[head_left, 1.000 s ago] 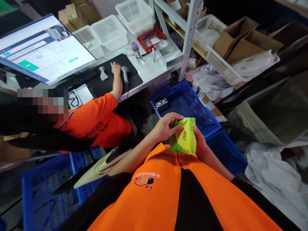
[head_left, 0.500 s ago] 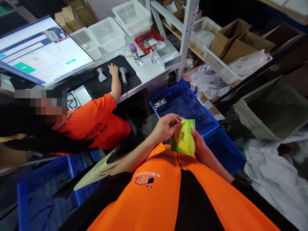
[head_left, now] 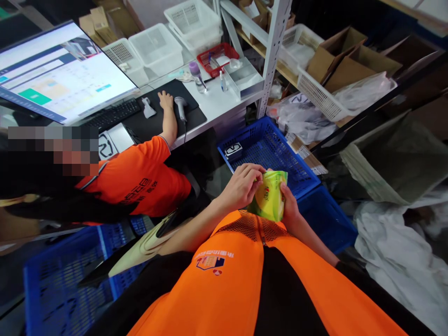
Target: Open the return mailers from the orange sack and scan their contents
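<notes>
A yellow-green soft pack that looks like tissues (head_left: pixel 271 198) is held in front of my orange vest, its printed face toward me. My right hand (head_left: pixel 290 205) grips the pack's right side, thumb on the front and the other fingers hidden behind it. At the upper left edge of the pack, my left hand (head_left: pixel 245 185) is closed with curled fingers pinching there. Whether they hold the wrapper or something inside it is hidden. Beyond the hands stands a blue crate (head_left: pixel 269 151) with a small dark box (head_left: pixel 233 151) in its left corner.
A co-worker in an orange shirt (head_left: pixel 150 179) sits at the left, a hand on the desk beside a barcode scanner (head_left: pixel 180 108). A monitor (head_left: pixel 66 74) and white baskets (head_left: pixel 156 49) stand there. Another blue crate (head_left: pixel 66 280) lies lower left; plastic sheeting (head_left: pixel 399 252) lies right.
The pack has tilted and shifted slightly up and right. My left fingers have curled further over its upper left edge; my right hand keeps its grip.
</notes>
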`<state>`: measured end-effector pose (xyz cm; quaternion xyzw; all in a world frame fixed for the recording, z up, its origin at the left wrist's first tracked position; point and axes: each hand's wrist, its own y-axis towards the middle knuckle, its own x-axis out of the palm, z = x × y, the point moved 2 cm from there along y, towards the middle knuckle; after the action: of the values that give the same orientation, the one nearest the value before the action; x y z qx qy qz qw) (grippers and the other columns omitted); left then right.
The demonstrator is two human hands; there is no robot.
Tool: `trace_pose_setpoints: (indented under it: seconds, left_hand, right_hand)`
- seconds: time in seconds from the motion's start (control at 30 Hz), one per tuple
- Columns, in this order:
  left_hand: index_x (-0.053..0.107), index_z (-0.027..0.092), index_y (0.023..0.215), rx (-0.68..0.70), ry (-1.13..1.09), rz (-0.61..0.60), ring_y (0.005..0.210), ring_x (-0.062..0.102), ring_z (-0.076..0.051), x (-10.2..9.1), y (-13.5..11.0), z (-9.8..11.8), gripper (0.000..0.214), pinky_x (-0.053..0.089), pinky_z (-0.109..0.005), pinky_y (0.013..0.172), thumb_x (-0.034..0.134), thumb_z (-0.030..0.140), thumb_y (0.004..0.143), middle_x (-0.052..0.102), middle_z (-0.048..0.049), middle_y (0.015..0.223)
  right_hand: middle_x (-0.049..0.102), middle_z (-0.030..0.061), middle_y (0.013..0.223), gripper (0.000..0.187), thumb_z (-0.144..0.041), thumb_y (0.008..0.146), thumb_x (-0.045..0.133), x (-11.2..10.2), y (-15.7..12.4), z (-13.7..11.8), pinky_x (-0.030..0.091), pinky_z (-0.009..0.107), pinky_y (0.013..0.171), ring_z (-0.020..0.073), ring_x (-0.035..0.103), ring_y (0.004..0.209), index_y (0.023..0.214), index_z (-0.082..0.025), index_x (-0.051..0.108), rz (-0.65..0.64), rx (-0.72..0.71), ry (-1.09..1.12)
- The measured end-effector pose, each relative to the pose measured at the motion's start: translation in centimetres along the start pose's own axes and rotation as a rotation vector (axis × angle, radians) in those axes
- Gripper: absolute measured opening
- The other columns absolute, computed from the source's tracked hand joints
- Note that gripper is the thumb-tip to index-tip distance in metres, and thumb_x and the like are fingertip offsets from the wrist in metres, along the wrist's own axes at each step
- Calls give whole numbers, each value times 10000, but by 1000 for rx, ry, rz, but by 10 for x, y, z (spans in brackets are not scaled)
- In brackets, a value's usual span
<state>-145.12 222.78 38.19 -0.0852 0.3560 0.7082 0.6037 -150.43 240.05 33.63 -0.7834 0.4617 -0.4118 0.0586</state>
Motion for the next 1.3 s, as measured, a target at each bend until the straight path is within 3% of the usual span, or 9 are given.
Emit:
trace_pose_setpoints:
  seconds: [0.17, 0.27, 0.4, 0.47, 0.57, 0.67, 0.9, 1.1, 1.3]
  left_hand:
    - [536, 203, 1036, 56, -119, 1, 1442, 469, -307, -10, -9, 14, 35, 410, -543, 1196, 543, 207, 1070, 603, -190, 1468]
    - [525, 210, 1019, 30, -399, -66, 1493, 461, -320, -10, -14, 27, 97, 382, -571, 1223, 530, 274, 1092, 644, -197, 1419]
    - [500, 208, 1014, -192, -967, -118, 1021, 698, -231, 5, -23, 43, 207, 512, -467, 1050, 520, 389, 1111, 688, -81, 940]
    - [497, 204, 999, -324, -1192, -75, 737, 610, -142, 11, -29, 45, 250, 540, -340, 830, 578, 423, 1088, 567, 2, 793]
    - [482, 211, 970, -479, -1336, 2, 545, 378, -68, 11, -33, 40, 323, 346, -204, 543, 672, 465, 1031, 432, 61, 729]
    - [485, 213, 949, -574, -1170, 46, 514, 276, -60, 3, -28, 31, 370, 244, -200, 492, 700, 511, 990, 381, 81, 705]
    - [639, 192, 966, -531, -249, -3, 564, 450, -99, 24, -8, 9, 75, 320, -237, 589, 640, 266, 955, 520, 65, 640]
    - [703, 190, 908, -547, -233, -166, 600, 504, -120, 32, -10, -7, 135, 348, -251, 617, 698, 321, 942, 613, 43, 673]
    - [625, 176, 824, -551, -506, -204, 670, 541, -130, 33, -12, -12, 167, 393, -238, 646, 725, 295, 886, 626, 34, 711]
  right_hand:
    - [729, 36, 1389, 682, -587, 801, 794, 1, 1, -11, 553, 518, 1129, 323, 673, 1308, 1406, -301, 659, 32, -38, 32]
    - [778, 40, 1276, 622, -648, 758, 810, 0, 4, -12, 583, 519, 1087, 336, 705, 1247, 1251, -279, 728, 54, -9, 34]
    - [821, 55, 1036, 618, -761, 714, 790, -4, 8, -9, 598, 505, 1067, 353, 732, 1174, 1043, -238, 768, 108, 28, 6]
    - [820, 50, 1052, 624, -762, 725, 781, -7, 9, -11, 591, 512, 1077, 355, 729, 1180, 1068, -241, 769, 146, -10, 10]
    - [807, 52, 1169, 634, -749, 780, 741, -13, 11, -17, 568, 537, 1105, 358, 693, 1260, 1174, -253, 759, 173, -72, 18]
    - [785, 62, 1254, 668, -756, 791, 726, -17, 11, -22, 557, 546, 1115, 359, 661, 1316, 1246, -267, 742, 189, -123, 12]
    - [676, 51, 1473, 901, -624, 780, 827, -12, 1, -12, 534, 487, 1143, 321, 621, 1377, 1572, -318, 525, 73, -249, -131]
    - [652, 81, 1499, 937, -596, 782, 864, -22, -5, -4, 547, 463, 1112, 318, 651, 1332, 1599, -328, 490, 78, -293, -252]
    - [651, 96, 1495, 932, -602, 792, 851, -30, -5, 3, 561, 464, 1080, 325, 660, 1309, 1601, -313, 487, 61, -301, -266]
